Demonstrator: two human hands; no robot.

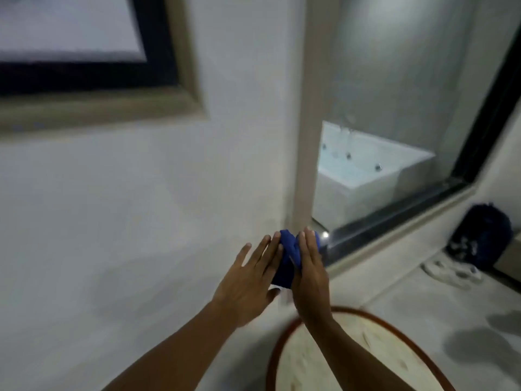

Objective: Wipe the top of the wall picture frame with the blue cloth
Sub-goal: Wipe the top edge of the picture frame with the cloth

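The white wall (118,207) is filling most of the view. The picture frame (180,80) is hanging on it, up in the top left corner, and only its lower right part is showing. Far to the right of the frame, a big glass window (400,88) is showing a white bathtub (363,179) behind it. Well below the frame and to its right, a round bench (352,356) with a red-brown rim is sitting at the bottom. A dark bag (482,235) is resting on the floor, far right of the frame.

Below the frame and to its right, the left hand (248,280) and the right hand (310,269) are pressing the blue cloth (287,258) between them. The fingers of both hands are lying flat and mostly straight against the bunched cloth. The cloth is well apart from the frame.
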